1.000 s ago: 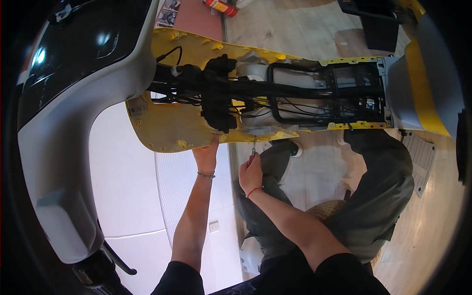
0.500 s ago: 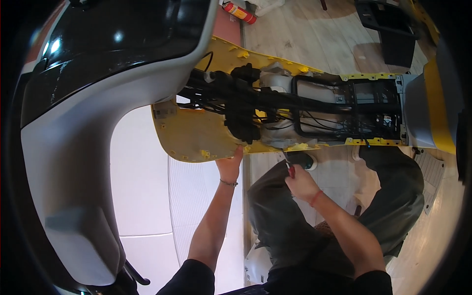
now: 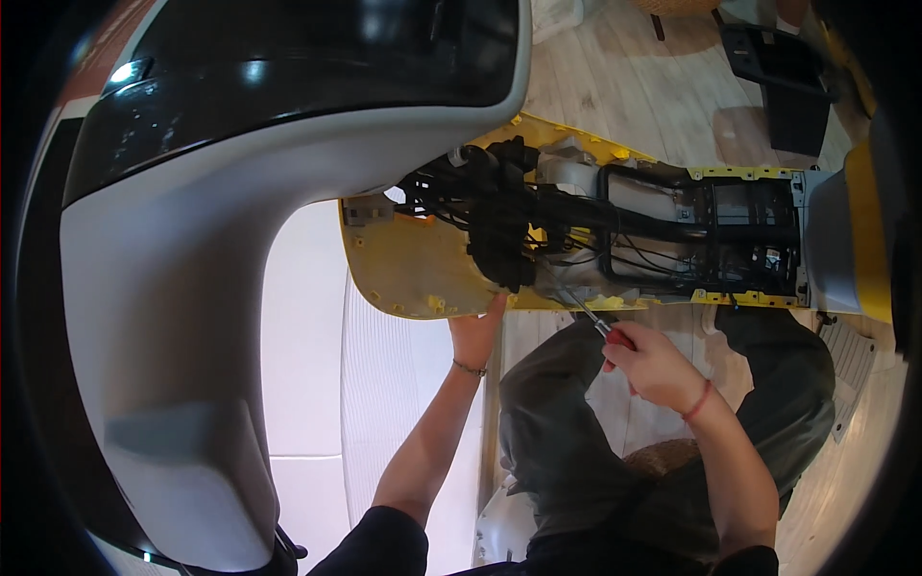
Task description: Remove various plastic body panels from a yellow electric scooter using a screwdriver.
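Note:
My left hand point(image 3: 475, 331) grips the near edge of a curved yellow body panel point(image 3: 408, 274); its thumb lies on the inner face and the other fingers are hidden behind. In my right hand point(image 3: 663, 367) is a screwdriver point(image 3: 595, 323) with a red handle and a metal shaft. Its tip reaches over the panel's near edge, close to the grey plastic beside the black wiring; whether it touches cannot be made out. A black tube frame point(image 3: 653, 219) with cables and a dark central part point(image 3: 499, 240) lies exposed above the panel.
A large grey and black scooter-like body point(image 3: 182, 259) fills the left side. At the right end sits a grey and yellow section point(image 3: 845, 230). A black plastic bin-like part point(image 3: 792, 110) lies on the wooden floor point(image 3: 634, 86). My legs point(image 3: 567, 413) are under the near edge.
The view has shifted, so the scene sits further right and lower. My right hand has moved right and toward me, showing more of the screwdriver's shaft. My left hand keeps its hold.

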`<control>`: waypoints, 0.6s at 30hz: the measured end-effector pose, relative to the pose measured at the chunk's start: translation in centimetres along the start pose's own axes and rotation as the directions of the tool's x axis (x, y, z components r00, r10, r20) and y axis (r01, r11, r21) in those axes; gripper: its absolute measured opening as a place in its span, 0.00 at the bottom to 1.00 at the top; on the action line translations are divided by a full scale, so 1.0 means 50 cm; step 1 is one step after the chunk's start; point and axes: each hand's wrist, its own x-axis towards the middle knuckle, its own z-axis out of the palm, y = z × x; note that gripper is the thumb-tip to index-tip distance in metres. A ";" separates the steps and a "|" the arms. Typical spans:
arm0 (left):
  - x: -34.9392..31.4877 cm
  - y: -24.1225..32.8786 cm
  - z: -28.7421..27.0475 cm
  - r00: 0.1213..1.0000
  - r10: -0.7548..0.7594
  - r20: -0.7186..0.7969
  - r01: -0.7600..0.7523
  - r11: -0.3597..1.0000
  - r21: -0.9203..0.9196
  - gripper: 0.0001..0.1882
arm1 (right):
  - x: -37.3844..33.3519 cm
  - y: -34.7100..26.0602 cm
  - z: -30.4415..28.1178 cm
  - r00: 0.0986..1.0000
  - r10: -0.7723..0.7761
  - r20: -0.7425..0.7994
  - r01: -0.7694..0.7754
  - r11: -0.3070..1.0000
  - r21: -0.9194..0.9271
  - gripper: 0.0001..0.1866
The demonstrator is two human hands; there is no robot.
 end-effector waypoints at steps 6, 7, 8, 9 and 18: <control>-0.009 0.024 -0.048 0.937 0.286 -0.198 -0.339 0.879 -0.336 0.33 | 0.085 0.070 0.044 0.990 -0.059 -0.129 0.025 0.968 -0.252 0.15; -0.003 0.056 -0.060 0.922 0.324 -0.213 -0.375 0.884 -0.279 0.33 | 0.080 0.066 0.048 0.987 -0.083 -0.135 0.041 0.956 -0.290 0.15; 0.003 0.090 -0.077 0.904 0.362 -0.228 -0.410 0.885 -0.221 0.33 | 0.067 0.058 0.054 0.987 -0.084 -0.134 0.041 0.955 -0.294 0.15; 0.010 0.122 -0.088 0.903 0.363 -0.231 -0.412 0.883 -0.225 0.33 | 0.051 0.047 0.057 0.980 -0.138 -0.140 0.087 0.942 -0.324 0.14; 0.057 0.237 -0.165 0.926 0.315 0.207 -0.283 0.944 -0.169 0.35 | -0.141 -0.112 0.092 0.903 -0.408 -0.137 0.398 0.912 -0.096 0.19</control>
